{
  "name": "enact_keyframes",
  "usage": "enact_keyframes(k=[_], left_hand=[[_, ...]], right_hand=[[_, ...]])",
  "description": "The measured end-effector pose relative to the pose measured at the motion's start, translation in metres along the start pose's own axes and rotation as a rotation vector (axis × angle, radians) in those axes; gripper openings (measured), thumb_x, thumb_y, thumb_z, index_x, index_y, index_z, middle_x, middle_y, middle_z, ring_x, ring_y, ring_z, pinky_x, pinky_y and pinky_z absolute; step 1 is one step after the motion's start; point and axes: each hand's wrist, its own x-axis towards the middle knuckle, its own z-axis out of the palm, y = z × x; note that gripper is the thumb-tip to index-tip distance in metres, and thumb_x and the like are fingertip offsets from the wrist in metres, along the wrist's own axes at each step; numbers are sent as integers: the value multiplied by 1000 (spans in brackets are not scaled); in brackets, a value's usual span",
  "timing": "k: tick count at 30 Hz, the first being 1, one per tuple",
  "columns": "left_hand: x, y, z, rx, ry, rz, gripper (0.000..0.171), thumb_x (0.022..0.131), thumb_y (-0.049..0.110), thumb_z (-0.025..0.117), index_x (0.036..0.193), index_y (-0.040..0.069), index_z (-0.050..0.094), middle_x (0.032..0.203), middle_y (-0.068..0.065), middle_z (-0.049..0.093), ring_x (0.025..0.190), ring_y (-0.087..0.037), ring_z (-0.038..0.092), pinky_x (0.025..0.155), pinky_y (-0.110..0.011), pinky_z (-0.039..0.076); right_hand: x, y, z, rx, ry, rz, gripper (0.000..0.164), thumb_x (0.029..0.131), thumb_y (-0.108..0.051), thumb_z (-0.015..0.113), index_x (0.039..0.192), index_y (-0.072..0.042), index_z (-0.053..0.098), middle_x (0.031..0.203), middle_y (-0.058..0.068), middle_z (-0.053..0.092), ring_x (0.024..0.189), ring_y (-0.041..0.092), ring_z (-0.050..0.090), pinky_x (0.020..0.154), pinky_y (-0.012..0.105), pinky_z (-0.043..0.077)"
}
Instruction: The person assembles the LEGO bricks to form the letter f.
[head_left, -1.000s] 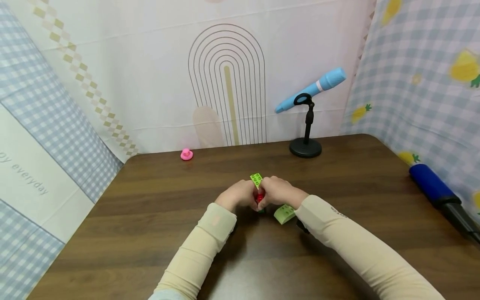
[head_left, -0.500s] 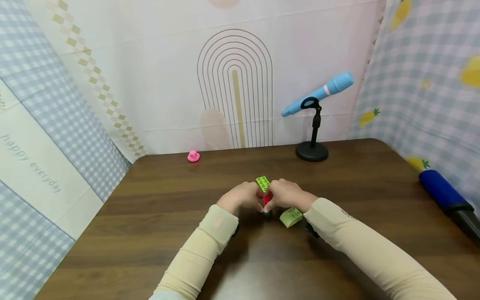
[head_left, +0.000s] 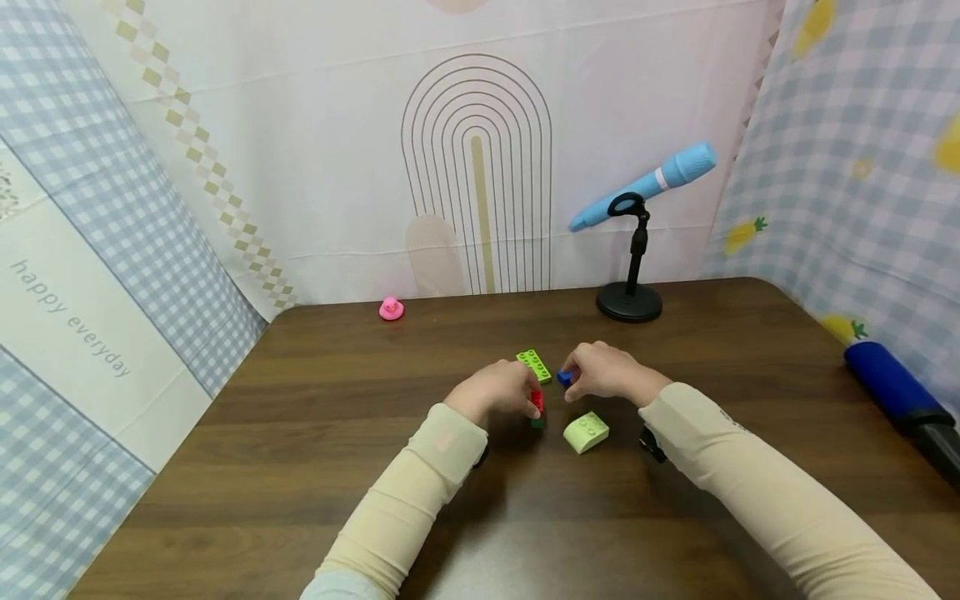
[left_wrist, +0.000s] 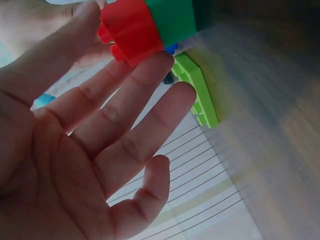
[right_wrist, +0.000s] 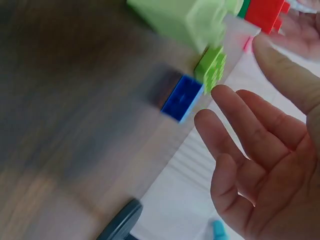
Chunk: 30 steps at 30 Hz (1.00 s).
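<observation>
In the head view my left hand (head_left: 498, 392) pinches a red toy brick (head_left: 536, 400) between thumb and fingertips. A green brick (left_wrist: 171, 21) is joined to the red one's underside, as the left wrist view shows. My right hand (head_left: 609, 372) is beside a small blue brick (head_left: 565, 378). In the right wrist view that blue brick (right_wrist: 182, 98) shows its hollow side, apart from my loosely spread fingertips. A bright green flat brick (head_left: 534, 366) with studs lies just beyond my hands. Nearer, between my hands, sits a pale green curved brick (head_left: 587, 432).
On the brown table (head_left: 337, 467), a pink rubber duck (head_left: 391, 309) sits at the back left. A black stand (head_left: 630, 302) with a ring holder stands at the back right. A blue toy microphone (head_left: 645, 185) shows behind it. A blue-and-black cylindrical tool (head_left: 892, 383) lies at the right edge.
My right hand has let go of the red brick and moved right. A blue brick now shows beside it. The left hand keeps its pinch on the red brick.
</observation>
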Motion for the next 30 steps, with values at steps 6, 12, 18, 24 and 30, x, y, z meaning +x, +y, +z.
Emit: enact_keyframes(k=[6, 12, 18, 24, 30], left_hand=[[1, -2, 2, 1, 7, -21, 14, 73, 28, 71, 79, 17, 65, 72, 9, 56, 69, -9, 50, 64, -24, 40], [1, 0, 2, -21, 17, -35, 13, 73, 28, 71, 76, 17, 64, 73, 9, 56, 70, -9, 51, 64, -24, 40], [1, 5, 2, -19, 21, -64, 12, 72, 26, 71, 70, 17, 63, 71, 8, 56, 67, -10, 49, 61, -23, 40], [1, 6, 2, -27, 8, -79, 10, 72, 25, 71, 72, 18, 64, 71, 8, 56, 68, -9, 50, 61, -24, 40], [0, 5, 2, -27, 10, -82, 10, 72, 24, 71, 71, 18, 64, 70, 9, 56, 68, -9, 50, 61, -24, 40]], right_hand=[[2, 12, -4, -27, 42, 44, 33, 75, -20, 68, 104, -5, 62, 89, 3, 60, 80, 18, 54, 66, 38, 43], [8, 17, -2, -56, 63, 108, 27, 80, -22, 63, 102, -7, 63, 93, 4, 60, 83, 20, 54, 67, 41, 43], [18, 19, 5, -125, 58, 155, 26, 83, -32, 58, 89, -7, 66, 80, 3, 60, 66, 18, 54, 54, 36, 43], [26, 15, 10, -166, 50, 183, 36, 79, -43, 59, 68, -9, 57, 65, 3, 52, 57, 18, 48, 47, 33, 39], [32, 10, 16, -182, 43, 178, 36, 78, -44, 60, 66, -11, 56, 64, 2, 51, 58, 18, 48, 48, 35, 39]])
